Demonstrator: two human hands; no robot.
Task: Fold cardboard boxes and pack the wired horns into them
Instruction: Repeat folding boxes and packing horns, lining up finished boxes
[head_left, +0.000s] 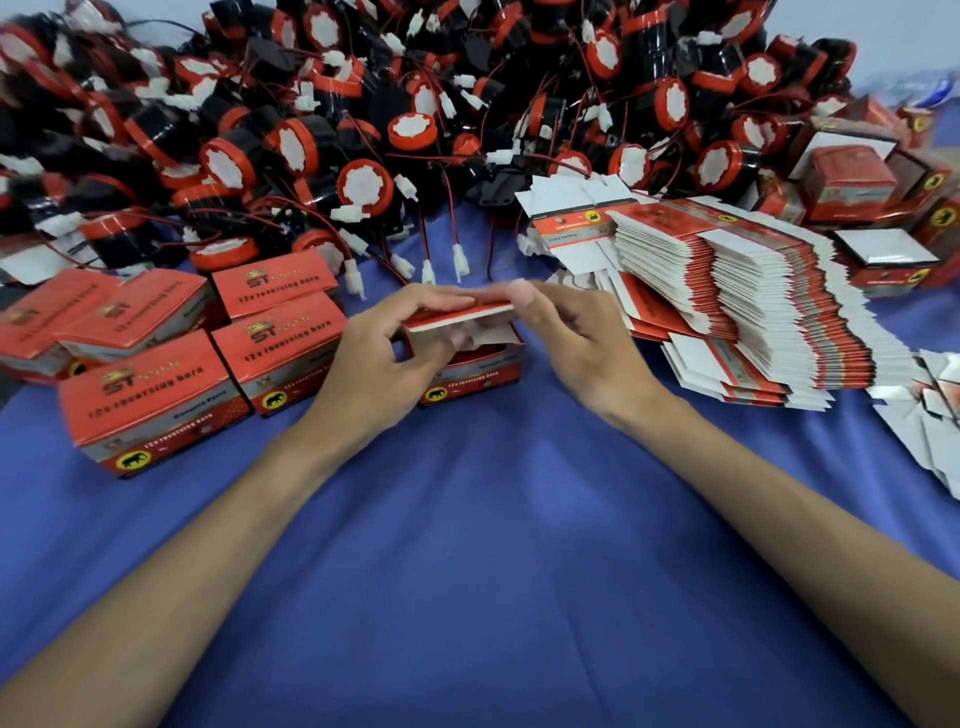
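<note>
At the middle of the cloth sits a box, its lid half lowered. The left hand curls round the lid's left end and the box's side; the right hand pinches the lid's right end. The inside is blurred, perhaps a horn. Closed boxes stand just left, flat blanks lie fanned to the right, and horns heap behind.

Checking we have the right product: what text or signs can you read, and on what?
"ST": top of a closed box.
"12v reversing horn": same top, under it.
Elephant sign, black on yellow: front of the open box.
Smaller print and the flat cartons: too blurred.
</note>
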